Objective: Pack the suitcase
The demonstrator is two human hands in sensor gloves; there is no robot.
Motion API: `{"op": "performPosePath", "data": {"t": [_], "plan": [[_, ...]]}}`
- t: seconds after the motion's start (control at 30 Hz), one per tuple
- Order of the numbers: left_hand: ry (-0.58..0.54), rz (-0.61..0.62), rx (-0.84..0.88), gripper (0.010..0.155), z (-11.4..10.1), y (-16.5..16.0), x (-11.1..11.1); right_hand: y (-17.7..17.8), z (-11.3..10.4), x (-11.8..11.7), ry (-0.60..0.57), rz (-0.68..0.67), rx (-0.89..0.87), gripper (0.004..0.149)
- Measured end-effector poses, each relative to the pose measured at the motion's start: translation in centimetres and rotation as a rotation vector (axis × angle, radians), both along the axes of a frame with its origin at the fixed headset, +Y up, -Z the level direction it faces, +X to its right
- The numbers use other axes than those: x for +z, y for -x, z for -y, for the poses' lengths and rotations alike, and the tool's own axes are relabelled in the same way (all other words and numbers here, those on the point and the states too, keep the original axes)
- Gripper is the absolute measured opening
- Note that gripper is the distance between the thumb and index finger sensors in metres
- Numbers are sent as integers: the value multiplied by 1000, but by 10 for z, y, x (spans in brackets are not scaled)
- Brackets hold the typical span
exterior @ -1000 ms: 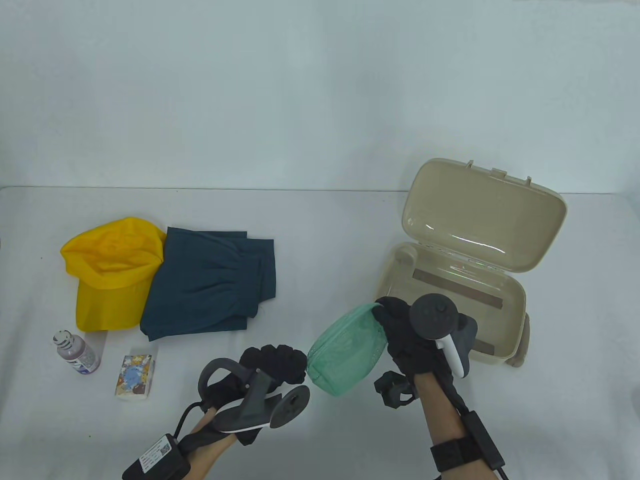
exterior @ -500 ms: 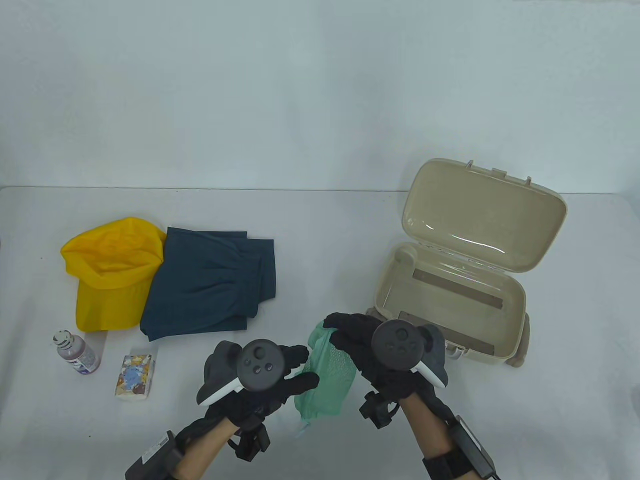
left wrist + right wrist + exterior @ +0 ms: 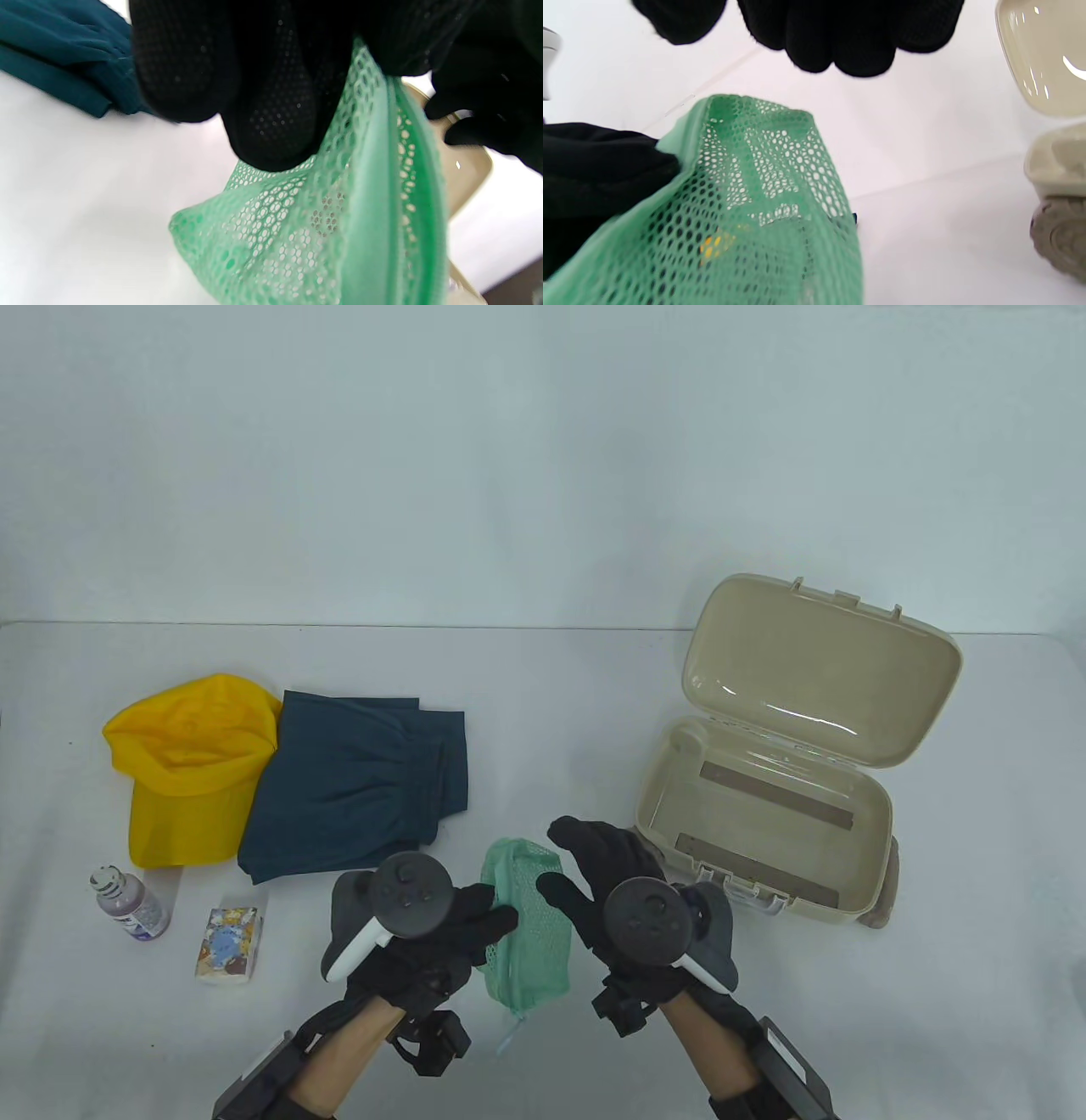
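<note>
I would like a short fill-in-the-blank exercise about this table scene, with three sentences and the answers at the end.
1. The suitcase lid stands ____.
2. The mesh pouch between the left hand and the right hand is ____ in colour.
3. The yellow cap lies directly beside the dark ____ shorts.

Missing words: open; green; blue

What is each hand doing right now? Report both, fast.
Left hand: grips the green mesh pouch by its left edge.
Right hand: open, fingers spread at the pouch's right side, gripping nothing.
</note>
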State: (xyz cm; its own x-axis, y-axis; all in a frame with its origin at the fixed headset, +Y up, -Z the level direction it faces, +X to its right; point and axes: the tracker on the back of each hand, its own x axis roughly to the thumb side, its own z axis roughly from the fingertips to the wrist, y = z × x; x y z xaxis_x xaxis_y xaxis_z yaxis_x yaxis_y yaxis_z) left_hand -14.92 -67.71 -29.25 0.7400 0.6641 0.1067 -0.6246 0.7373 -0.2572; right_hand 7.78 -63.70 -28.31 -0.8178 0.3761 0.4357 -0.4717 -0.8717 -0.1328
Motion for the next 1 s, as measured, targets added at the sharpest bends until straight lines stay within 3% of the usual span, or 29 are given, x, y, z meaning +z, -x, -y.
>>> {"op": "performPosePath", "data": {"t": [0.1,0.17,0.27,0.47,0.77,1.0], "plan": [[27,-28,84,43,0,9,-3,11,9,0,146,-76,30,66],[51,19,153,44,1,9,-4,17,16,-2,213,-117,16,70],[107,81,231,45,3,2,-2,22,21,-2,247,-136,-14,66],[96,102,170,44,3,1,-4,28,17,2,161,-61,17,46],[24,78,-65,43,-4,10,-11,8,19,-13,152,78,56,44],[51,55,-226,42,-1,25,-22,-15,26,-33,251,127,140,44]]}}
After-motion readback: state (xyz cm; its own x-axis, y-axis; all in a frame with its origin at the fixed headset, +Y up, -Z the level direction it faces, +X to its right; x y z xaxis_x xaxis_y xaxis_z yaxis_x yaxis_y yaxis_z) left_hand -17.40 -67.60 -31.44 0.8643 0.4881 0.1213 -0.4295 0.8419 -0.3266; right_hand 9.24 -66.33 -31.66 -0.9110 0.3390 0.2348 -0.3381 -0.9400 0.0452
